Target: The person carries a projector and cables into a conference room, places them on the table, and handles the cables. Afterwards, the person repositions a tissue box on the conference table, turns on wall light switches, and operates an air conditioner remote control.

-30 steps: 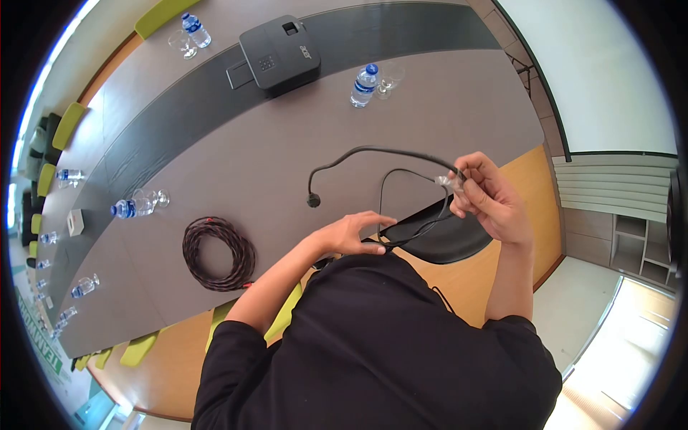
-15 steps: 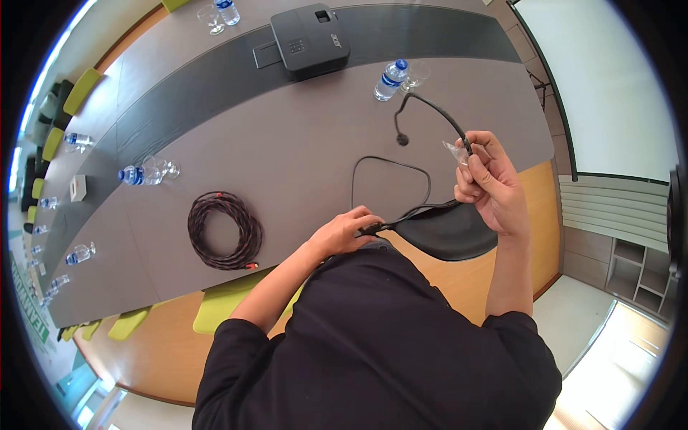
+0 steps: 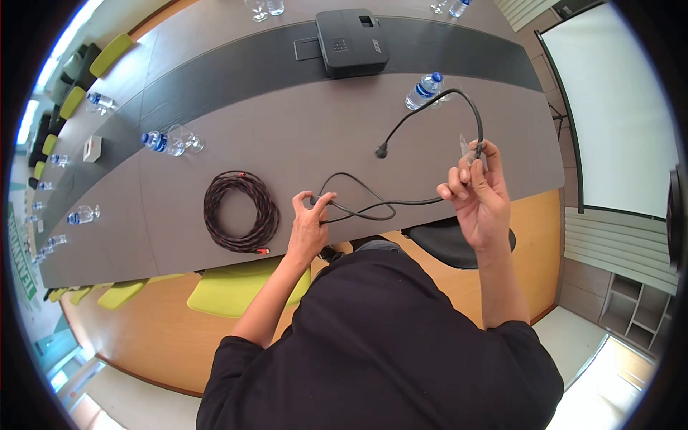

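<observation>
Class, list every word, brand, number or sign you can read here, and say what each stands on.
"acer": on the black projector.
"TEAMWO...", apparently: on the green-and-white sign at the far left edge; its ending is unclear.
Too small or blurred to read: the water-bottle labels and projector button markings.

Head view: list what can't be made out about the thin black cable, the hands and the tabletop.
Head view: cable inside the right hand, hidden by its fingers.
Head view: whether the left hand grips it; its fingers cover the spot.
Head view: part of a clear glass, behind a blue-capped clear plastic bottle.
Head view: top of another clear bottle, cut off by the top edge.
</observation>
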Tool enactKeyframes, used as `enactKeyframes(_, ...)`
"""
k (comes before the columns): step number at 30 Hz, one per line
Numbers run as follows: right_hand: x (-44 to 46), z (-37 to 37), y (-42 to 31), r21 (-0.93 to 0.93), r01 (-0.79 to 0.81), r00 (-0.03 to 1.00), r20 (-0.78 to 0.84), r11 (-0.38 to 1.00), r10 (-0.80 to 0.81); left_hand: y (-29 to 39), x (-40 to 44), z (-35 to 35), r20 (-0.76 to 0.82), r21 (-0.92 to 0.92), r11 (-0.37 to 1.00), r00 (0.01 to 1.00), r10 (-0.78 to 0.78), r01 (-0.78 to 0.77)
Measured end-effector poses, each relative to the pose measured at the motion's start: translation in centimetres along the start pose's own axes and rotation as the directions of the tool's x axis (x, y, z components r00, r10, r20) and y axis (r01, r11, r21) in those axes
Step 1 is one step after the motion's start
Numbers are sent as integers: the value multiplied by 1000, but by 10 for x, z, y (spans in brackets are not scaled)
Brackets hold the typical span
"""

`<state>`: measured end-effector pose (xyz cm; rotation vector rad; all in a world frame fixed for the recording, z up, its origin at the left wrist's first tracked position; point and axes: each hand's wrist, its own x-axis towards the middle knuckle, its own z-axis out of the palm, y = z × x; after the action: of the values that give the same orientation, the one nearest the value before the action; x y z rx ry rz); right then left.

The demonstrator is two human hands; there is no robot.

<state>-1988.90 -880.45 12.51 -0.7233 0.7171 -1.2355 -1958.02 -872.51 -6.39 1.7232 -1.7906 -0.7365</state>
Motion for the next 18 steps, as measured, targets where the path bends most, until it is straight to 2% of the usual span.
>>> enactKeyframes(2,-2,11,11,9,-2,1000,0,1000,2,-9,-5,-2,21,27,996,996,-86,86)
enactKeyframes(4,-5,17,20,-2,-5,999,-37,1000,5,-11,-7,-14,98,-25,974,970,-221,224)
enactKeyframes(7,-11,18,30,-5,-31,998,-63,999,31,-15,-3,-37,315,-383,828,901,-300,409)
enactKeyframes(10,-16,7,44,11,-56,996,-65,998,56,-18,-7,-59,243,-514,831,965,-96,212)
enactKeyframes(13,-22,-5,62,47,-93,992,-85,995,97,-19,-3,-73,135,-695,708,990,-44,126)
enactKeyframes(14,-25,-10,67,61,-108,989,-95,992,114,-16,-3,-77,114,-712,692,992,-54,119)
enactKeyframes(17,-29,-30,83,50,-117,981,-148,992,123,-2,0,-88,142,-871,443,973,-184,211)
enactKeyframes(18,-30,-37,88,56,-131,973,-184,990,139,-2,-1,-89,80,-889,438,986,-144,136)
